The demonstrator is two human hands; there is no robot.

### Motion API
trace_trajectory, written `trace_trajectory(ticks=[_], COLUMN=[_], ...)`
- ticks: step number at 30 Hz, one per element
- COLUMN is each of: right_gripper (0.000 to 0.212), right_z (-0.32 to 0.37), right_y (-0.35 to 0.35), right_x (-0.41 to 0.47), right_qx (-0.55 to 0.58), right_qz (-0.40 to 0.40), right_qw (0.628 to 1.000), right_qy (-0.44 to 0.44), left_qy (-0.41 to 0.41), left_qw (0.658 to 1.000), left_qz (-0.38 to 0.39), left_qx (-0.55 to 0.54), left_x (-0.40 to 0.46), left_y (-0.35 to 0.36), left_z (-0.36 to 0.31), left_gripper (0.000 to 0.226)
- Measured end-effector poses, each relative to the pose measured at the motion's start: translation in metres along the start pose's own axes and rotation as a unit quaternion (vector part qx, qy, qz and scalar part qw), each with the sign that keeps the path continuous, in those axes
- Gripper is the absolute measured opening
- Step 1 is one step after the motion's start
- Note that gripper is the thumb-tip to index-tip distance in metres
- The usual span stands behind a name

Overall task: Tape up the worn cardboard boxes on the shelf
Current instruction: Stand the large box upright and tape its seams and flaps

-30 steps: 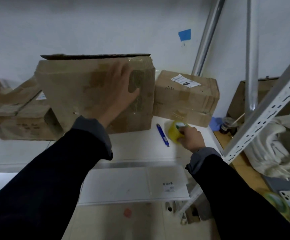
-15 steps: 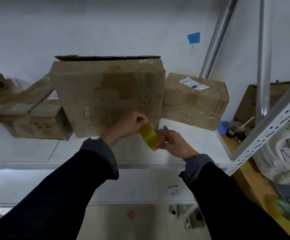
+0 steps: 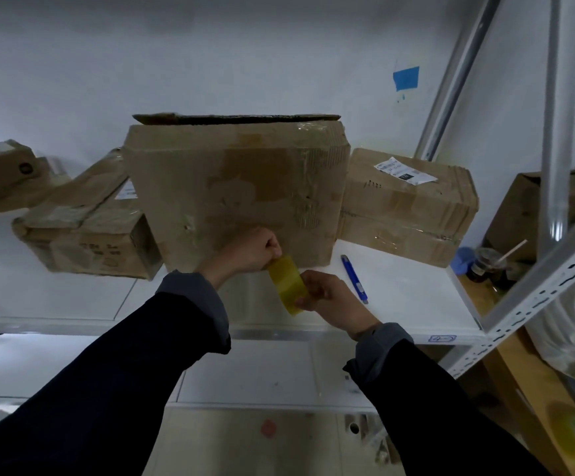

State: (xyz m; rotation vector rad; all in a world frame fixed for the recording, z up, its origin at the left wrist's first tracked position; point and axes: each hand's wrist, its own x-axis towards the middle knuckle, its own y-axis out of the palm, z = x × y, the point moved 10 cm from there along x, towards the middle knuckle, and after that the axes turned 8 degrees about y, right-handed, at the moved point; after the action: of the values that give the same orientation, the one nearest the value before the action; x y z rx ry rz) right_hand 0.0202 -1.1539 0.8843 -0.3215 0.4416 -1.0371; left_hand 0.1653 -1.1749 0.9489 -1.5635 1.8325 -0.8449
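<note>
A big worn cardboard box (image 3: 238, 187) stands upright in the middle of the white shelf (image 3: 402, 297), its top flap loose. In front of its lower edge I hold a yellow tape roll (image 3: 287, 285). My right hand (image 3: 330, 300) grips the roll from the right. My left hand (image 3: 251, 250) pinches the tape's free end at the roll's upper side, fingers curled. A smaller labelled box (image 3: 406, 207) sits to the right, and a flattened worn box (image 3: 83, 228) to the left.
A blue utility knife (image 3: 354, 279) lies on the shelf right of my hands. A further box (image 3: 1, 176) is at the far left. A drink cup with a straw (image 3: 485, 266) and a white bag (image 3: 574, 324) sit beyond the slanted shelf post (image 3: 540, 286).
My left hand left the big box's front and came down to the tape roll. My right hand lifted the roll off the shelf and brought it left, in front of the box.
</note>
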Motion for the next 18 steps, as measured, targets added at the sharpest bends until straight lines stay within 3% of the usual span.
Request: trace_trajectory(ticks=[9, 12, 15, 16, 18], right_gripper=[0.013, 0.009, 0.008, 0.013, 0.024], right_z=[0.006, -0.003, -0.016, -0.019, -0.023], right_y=[0.012, 0.013, 0.015, 0.014, 0.009], right_x=[0.016, 0.016, 0.015, 0.015, 0.015], right_qx=[0.068, 0.14, 0.196, 0.198, 0.192], right_qz=[-0.01, -0.005, -0.012, -0.017, -0.005], right_qw=[0.99, 0.976, 0.962, 0.961, 0.963], right_qy=[0.124, 0.169, 0.192, 0.19, 0.187], left_qy=[0.018, 0.021, 0.039, 0.039, 0.042], left_qw=[0.988, 0.987, 0.985, 0.984, 0.977], left_qz=[0.104, 0.122, 0.135, 0.146, 0.167], left_qx=[0.115, 0.107, 0.096, 0.099, 0.123], left_x=[0.003, 0.0, -0.002, -0.003, -0.004], left_y=[0.0, 0.005, 0.012, 0.015, 0.024], left_z=[-0.027, -0.03, -0.035, -0.035, -0.032], left_gripper=[0.018, 0.024, 0.012, 0.014, 0.039])
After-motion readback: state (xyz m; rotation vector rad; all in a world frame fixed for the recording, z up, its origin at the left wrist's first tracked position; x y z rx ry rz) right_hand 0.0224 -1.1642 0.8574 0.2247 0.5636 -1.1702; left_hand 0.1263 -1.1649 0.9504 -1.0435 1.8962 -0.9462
